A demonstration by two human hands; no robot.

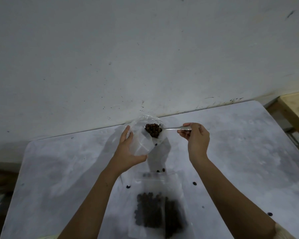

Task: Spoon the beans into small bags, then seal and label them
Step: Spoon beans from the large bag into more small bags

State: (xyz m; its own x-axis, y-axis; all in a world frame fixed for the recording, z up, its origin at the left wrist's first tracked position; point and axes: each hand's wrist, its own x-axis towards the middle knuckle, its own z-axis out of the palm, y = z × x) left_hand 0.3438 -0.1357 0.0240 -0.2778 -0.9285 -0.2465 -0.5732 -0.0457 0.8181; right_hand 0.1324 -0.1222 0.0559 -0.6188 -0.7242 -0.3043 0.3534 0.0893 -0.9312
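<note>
Head view, centre of frame: my left hand (128,152) cups a clear small bag (141,137) from below, holding its mouth open. My right hand (195,135) pinches the handle of a spoon (171,128), its heaped beans (153,129) poised at the mouth, presumably about to be tipped in. Lower centre, a filled bag (155,204) lies flat on the table (240,144). Loose beans (194,183) are scattered around it. Nothing stands between spoon and bag.

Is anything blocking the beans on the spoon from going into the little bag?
Nothing visible is. The spoon of beans sits right at the bag mouth, which the left hand holds open.
</note>
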